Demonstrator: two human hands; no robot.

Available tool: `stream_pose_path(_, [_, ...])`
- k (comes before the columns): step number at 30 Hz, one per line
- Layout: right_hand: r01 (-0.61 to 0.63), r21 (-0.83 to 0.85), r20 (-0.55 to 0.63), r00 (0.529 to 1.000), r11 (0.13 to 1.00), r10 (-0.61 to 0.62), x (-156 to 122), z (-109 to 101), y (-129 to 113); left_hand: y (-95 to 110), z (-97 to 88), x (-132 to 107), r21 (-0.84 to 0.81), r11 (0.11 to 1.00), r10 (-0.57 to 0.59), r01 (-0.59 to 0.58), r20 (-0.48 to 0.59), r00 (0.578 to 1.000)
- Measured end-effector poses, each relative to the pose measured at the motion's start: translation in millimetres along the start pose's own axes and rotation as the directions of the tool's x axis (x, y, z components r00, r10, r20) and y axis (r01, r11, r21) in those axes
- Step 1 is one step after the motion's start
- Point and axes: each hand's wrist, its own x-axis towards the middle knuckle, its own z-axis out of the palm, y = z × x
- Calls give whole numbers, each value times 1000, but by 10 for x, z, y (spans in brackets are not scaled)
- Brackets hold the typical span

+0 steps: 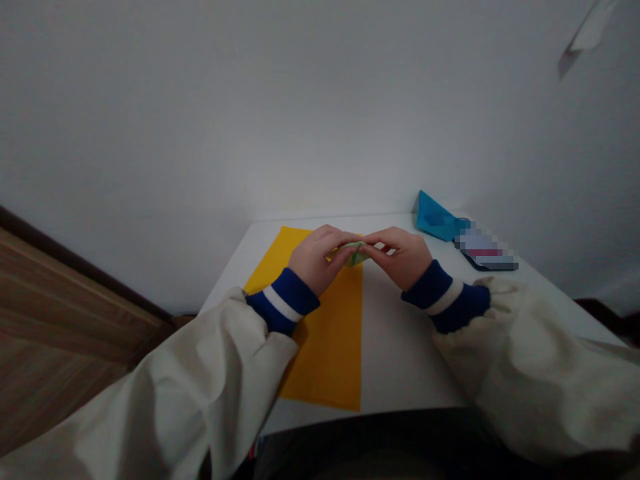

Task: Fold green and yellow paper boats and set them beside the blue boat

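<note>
A small piece of folded green paper (pixel 357 255) is held just above the table, over the right edge of a yellow sheet (pixel 335 340). My left hand (pixel 323 257) pinches its left side between thumb and fingers. On the opposite side, the thumb and fingertips of my right hand (pixel 403 253) close on the same paper. Both hands meet at the paper, and the fingers cover much of it, so its full shape is hidden.
The white table (pixel 400 347) stands against a grey wall (pixel 320 120). At the back right are a folded blue paper (pixel 435 219) and a phone-like flat object (pixel 485 250), partly blurred out. A wooden panel (pixel 65 347) rises at the left.
</note>
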Motion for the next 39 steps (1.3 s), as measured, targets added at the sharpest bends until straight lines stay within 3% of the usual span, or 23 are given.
stream_pose_path(7, [27, 85, -51, 998, 996, -23, -31, -1, -13, 6, 6, 18, -76, 997, 20, -24, -57, 998])
stream_pose_path(17, [47, 248, -63, 998, 968, -32, -38, -23, -55, 38, 15, -10, -244, 962, -129, 121, -17, 991])
stream_pose_path(30, [-212, 352, -64, 966, 912, 249, -44, 27, -2, -43, 60, -39, -412, 844, -389, 342, -32, 921])
stream_pose_path(33, [-243, 482, -49, 952, 842, 302, -49, 70, 72, -53, 74, -44, -467, 796, -445, 385, -20, 895])
stream_pose_path(36, [-296, 656, 24, 928, 694, 372, -53, 129, 160, -65, 89, -54, -485, 758, -491, 435, 13, 871])
stream_pose_path(39, [-335, 707, 81, 913, 622, 399, -57, 177, 230, -90, 88, -63, -432, 773, -500, 464, 35, 865])
